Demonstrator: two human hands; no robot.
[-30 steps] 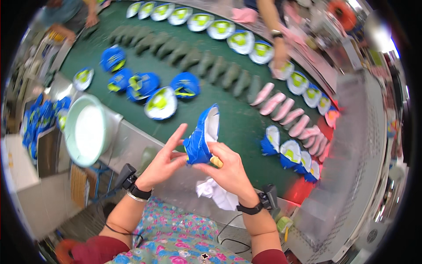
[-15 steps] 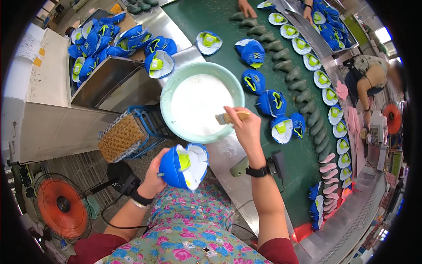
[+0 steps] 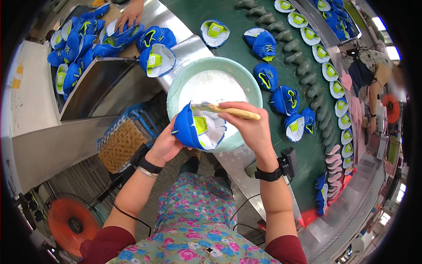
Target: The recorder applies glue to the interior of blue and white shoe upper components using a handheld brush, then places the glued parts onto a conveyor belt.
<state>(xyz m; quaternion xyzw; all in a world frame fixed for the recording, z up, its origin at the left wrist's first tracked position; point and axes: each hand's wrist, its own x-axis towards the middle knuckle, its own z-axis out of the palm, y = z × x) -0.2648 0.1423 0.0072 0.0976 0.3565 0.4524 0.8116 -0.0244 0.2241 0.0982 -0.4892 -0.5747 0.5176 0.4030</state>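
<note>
Left hand [image 3: 165, 147] closed around blue shoe upper [image 3: 193, 130] (opening facing right); right hand [image 3: 250, 127] gripping wooden brush [image 3: 228, 110], bristles leftward over upper, above pale bowl [image 3: 176, 83].

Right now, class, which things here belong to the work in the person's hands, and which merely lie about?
In use:
left hand
blue shoe upper
right hand
brush
bowl of white paste

Lying about:
woven basket
orange fan
pink lasts
</note>
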